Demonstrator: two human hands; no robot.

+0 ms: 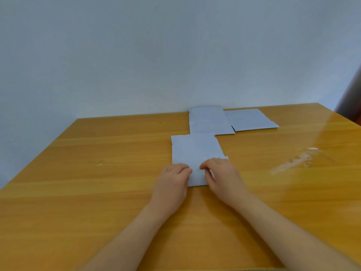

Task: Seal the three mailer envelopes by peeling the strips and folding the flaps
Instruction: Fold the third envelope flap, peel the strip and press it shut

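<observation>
- Three pale grey mailer envelopes are seen lying flat on a wooden table (97,192); what is inside them cannot be told.
- The nearest envelope (195,149) is placed at the middle of the table, with its near end under both hands.
- The left hand (172,182) is laid on the near left corner of that envelope, its fingers curled down onto the sheet; whether anything is pinched cannot be told.
- The right hand (220,175) is set on the near right part, its fingers bent inward and its thumb tucked against the envelope's surface, as if a thin edge were nipped; the strip itself cannot be made out.
- The middle envelope (210,122) is found just behind the nearest one, their edges touching or slightly overlapped, and its far end is turned up against the wall (175,55).
- The far envelope (252,119) is seen to the right of the middle one, its left edge tucked beneath it.
- A clear, crumpled film (298,160) is seen on the right of the table, well apart from the envelopes.
- Wide bare wood is left to the left and in front of the hands; the table's far edge is met by the wall.
</observation>
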